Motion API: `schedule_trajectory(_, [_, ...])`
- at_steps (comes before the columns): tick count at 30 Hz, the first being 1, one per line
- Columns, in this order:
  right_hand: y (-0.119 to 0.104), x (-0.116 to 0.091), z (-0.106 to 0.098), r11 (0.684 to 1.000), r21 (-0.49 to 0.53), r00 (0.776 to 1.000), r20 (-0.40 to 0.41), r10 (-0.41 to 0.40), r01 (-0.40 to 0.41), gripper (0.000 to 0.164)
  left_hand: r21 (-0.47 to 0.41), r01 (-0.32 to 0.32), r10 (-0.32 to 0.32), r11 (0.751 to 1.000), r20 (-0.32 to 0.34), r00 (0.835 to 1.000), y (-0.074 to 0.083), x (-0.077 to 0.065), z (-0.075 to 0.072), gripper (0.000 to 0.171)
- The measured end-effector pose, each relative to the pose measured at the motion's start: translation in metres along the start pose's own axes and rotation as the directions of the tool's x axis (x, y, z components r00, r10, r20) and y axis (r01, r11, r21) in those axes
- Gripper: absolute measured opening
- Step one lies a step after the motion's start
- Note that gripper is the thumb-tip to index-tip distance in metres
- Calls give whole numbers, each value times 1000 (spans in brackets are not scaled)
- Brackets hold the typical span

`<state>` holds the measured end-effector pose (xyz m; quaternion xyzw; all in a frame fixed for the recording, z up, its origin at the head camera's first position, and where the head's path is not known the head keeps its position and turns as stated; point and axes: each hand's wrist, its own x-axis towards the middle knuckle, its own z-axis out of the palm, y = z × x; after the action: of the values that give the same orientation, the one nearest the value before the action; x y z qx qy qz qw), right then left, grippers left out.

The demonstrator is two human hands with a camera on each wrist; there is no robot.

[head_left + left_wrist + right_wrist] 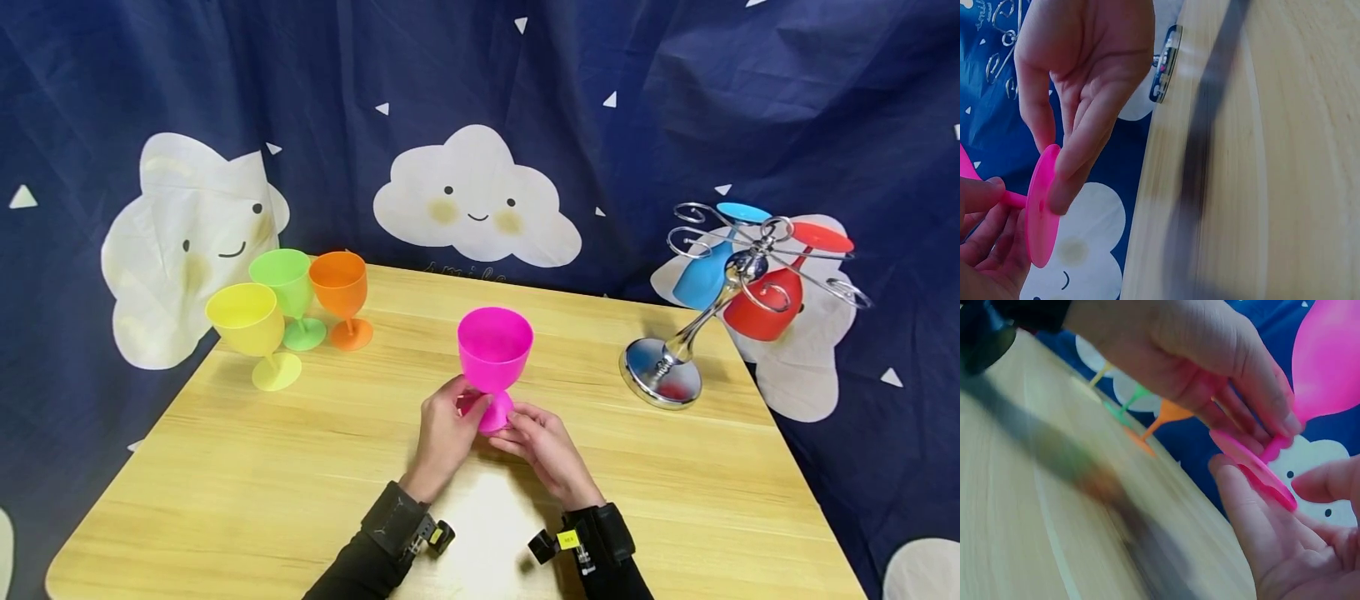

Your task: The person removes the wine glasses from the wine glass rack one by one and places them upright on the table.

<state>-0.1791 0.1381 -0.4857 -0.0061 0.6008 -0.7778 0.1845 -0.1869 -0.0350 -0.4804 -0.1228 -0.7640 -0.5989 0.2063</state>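
A pink goblet (pixel 495 350) stands upright in the air over the middle of the table, bowl up. My left hand (pixel 441 432) pinches its stem between thumb and fingers, as the right wrist view also shows. At the round foot (pixel 1042 215) of the goblet, my right hand (pixel 553 454) holds the edge, thumb on the upper side and fingers against the underside. To the left stand a yellow goblet (pixel 246 321), a green goblet (pixel 283 279) and an orange goblet (pixel 339 283), all upright.
On the right, a chrome goblet rack (pixel 682 342) with curled wire arms stands on a round base. A blue goblet (pixel 703 275) and a red goblet (pixel 765 304) hang upside down from it. A dark blue cloud-print curtain (pixel 322 67) hangs behind the wooden table (pixel 247 483).
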Motion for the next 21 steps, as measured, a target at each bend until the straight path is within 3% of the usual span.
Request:
schedule_trajectory(4, [-4,-7,-5,991,-133,999,25,-20,23,40,9,15,-15,1000,-17,1000,-4,3,-5,20])
schedule_trajectory(7, [-9,-16,-10,953,-300,999,26,-44,49,37,12,53,-52,999,-24,998,-6,5,-10,19])
schedule_trajectory(9, [-14,-23,-12,876,-477,997,8,-79,73,33,25,85,-84,996,-30,996,-9,7,-14,19])
schedule_trajectory(12, [-19,-32,-15,701,-707,988,-18,-153,95,28,35,124,-123,992,-40,992,-14,11,-21,19])
schedule_trajectory(14, [-22,-36,-16,596,-797,979,-31,-201,98,26,55,144,-142,988,-48,989,-18,13,-28,20])
schedule_trajectory(18, [-25,-43,-24,473,-875,966,-28,-257,101,28,113,177,-169,978,-74,983,-26,18,-43,17])
schedule_trajectory(21, [-26,-48,-32,400,-912,959,-25,-281,93,29,158,196,-183,968,-91,979,-32,22,-55,17])
